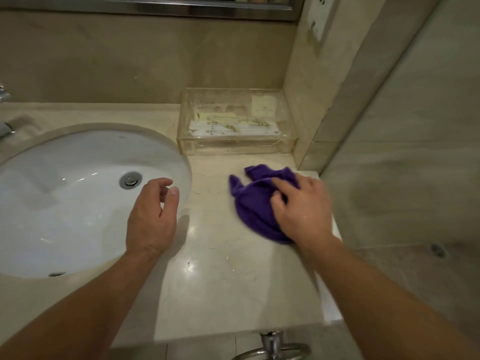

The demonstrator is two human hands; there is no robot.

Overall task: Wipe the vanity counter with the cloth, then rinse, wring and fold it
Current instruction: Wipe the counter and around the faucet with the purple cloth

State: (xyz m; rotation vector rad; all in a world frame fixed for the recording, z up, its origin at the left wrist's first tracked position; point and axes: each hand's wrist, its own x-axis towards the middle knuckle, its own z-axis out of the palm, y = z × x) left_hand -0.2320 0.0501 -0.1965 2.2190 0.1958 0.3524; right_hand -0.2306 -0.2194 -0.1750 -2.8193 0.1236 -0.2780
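Cloth (255, 203), deep purple and bunched into a loose heap, lies on the right part of the vanity counter (228, 281), close to its right edge and in front of the clear box (235, 148). My right hand (304, 211) sits on top of the cloth and covers its right side. The forefinger reaches out across the folds while the other fingers (279, 201) are bent and dig into the fabric, so I grip it against the stone. A twisted corner sticks out to the left, free of my hand. Another bunched end points toward the box without touching it.

My left hand (152, 216) hangs over the right rim of the sink (65, 203), palm down, holding nothing. Its fingers are loosely curled, with the thumb near the fingertips but apart from them. Whether the hand touches the rim I cannot tell.

The sink is a white oval bowl set under the counter, with a metal drain (130, 180) at its bottom. The clear box stands against the back wall in the right corner, with pale paper packets inside. The counter is pale glossy stone. A bit of a metal tap (5, 127) shows at the far left edge, and a metal fitting (272, 345) shows below the counter's front. A white socket plate (320, 18) sits high on the side wall.
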